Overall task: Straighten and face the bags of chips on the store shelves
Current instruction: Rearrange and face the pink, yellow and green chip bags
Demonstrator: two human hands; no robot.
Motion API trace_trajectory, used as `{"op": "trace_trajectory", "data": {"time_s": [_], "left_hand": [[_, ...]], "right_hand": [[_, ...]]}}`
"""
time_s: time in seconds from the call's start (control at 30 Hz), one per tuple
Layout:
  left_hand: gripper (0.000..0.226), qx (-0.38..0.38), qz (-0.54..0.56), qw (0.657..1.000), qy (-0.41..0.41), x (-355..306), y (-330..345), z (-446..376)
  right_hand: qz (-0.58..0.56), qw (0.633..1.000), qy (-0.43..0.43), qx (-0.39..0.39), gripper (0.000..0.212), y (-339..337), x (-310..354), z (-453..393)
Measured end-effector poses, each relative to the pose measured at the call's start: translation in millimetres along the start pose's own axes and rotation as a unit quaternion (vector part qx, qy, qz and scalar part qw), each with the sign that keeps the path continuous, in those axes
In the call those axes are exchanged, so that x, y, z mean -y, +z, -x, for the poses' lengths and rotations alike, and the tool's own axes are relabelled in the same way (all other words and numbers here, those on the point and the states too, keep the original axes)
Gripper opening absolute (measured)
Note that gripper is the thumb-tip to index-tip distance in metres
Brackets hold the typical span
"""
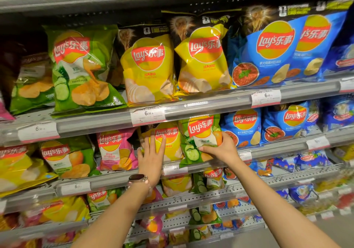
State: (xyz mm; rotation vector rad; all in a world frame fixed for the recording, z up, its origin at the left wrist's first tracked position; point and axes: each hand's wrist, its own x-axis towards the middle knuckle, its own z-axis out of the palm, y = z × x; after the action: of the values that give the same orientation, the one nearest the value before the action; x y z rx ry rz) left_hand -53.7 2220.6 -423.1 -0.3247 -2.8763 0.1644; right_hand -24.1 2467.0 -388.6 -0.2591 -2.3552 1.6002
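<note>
Shelf in work: I am at the second shelf (pixel 268 153) from the top, where small chip bags stand in a row behind a rail of price tags.
Green bag (pixel 201 138): a cucumber-flavour bag, centre right on that shelf, upright with its logo facing me; I judge I hold it so to square it up at the front edge.
Yellow bag (pixel 168 142): touching the green bag's left side, set a little farther back and partly hidden by it.
Right hand (pixel 220 148): fingers curled round the green bag's right edge, thumb across its lower front, gripping it.
Left hand (pixel 151 154): open, fingers straight and together, pressed flat on the yellow bag's front, likely steadying it. A watch (pixel 138 178) sits on that wrist.
Neighbours: a pink bag (pixel 115 150) to the left, blue bags (pixel 247 127) to the right.
</note>
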Motion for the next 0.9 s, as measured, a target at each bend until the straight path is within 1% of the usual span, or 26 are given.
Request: {"op": "trace_trajectory", "data": {"time_s": [0.17, 0.27, 0.33, 0.4, 0.47, 0.53, 0.6, 0.63, 0.67, 0.7, 0.73, 0.8, 0.83, 0.9], "left_hand": [[0.114, 0.014, -0.009, 1.0, 0.002, -3, -8, 4], [0.111, 0.028, 0.009, 0.999, 0.023, 0, -19, 4], [0.107, 0.038, 0.058, 0.996, 0.047, 7, -29, 6], [0.1, 0.032, 0.151, 0.986, 0.062, 16, -40, 10], [0.087, -0.007, 0.26, 0.964, 0.06, 25, -51, 19], [0.068, -0.084, 0.335, 0.938, 0.033, 31, -58, 32], [0.051, -0.181, 0.357, 0.916, -0.015, 38, -61, 44], [0.048, -0.225, 0.353, 0.907, -0.052, 42, -60, 48], [0.051, -0.256, 0.346, 0.897, -0.097, 47, -60, 51], [0.059, -0.272, 0.342, 0.887, -0.148, 53, -59, 52], [0.071, -0.268, 0.348, 0.876, -0.201, 60, -59, 52], [0.1, -0.228, 0.374, 0.856, -0.275, 75, -56, 49], [0.112, -0.203, 0.386, 0.853, -0.288, 81, -54, 48], [0.129, -0.149, 0.404, 0.853, -0.293, 94, -47, 43]], "right_hand": [[-0.037, 0.999, 0.023, -0.005, 0.058, -2, 6, 11], [-0.081, 0.996, 0.042, -0.005, 0.061, -4, 7, 23], [-0.109, 0.993, 0.047, 0.0, 0.062, -6, 9, 31], [-0.147, 0.988, 0.057, 0.001, 0.064, -6, 13, 39], [-0.174, 0.983, 0.062, 0.004, 0.062, -5, 18, 47], [-0.195, 0.979, 0.06, 0.006, 0.052, -3, 22, 54], [-0.213, 0.976, 0.052, 0.013, 0.042, 1, 25, 60], [-0.219, 0.974, 0.053, 0.02, 0.041, 4, 26, 63], [-0.225, 0.972, 0.058, 0.027, 0.042, 7, 27, 65], [-0.229, 0.971, 0.065, 0.033, 0.043, 10, 27, 67], [-0.234, 0.969, 0.073, 0.036, 0.046, 13, 27, 68], [-0.246, 0.964, 0.089, 0.046, 0.046, 19, 27, 70], [-0.249, 0.963, 0.093, 0.053, 0.046, 20, 27, 71], [-0.247, 0.962, 0.098, 0.069, 0.052, 22, 27, 74]]}}
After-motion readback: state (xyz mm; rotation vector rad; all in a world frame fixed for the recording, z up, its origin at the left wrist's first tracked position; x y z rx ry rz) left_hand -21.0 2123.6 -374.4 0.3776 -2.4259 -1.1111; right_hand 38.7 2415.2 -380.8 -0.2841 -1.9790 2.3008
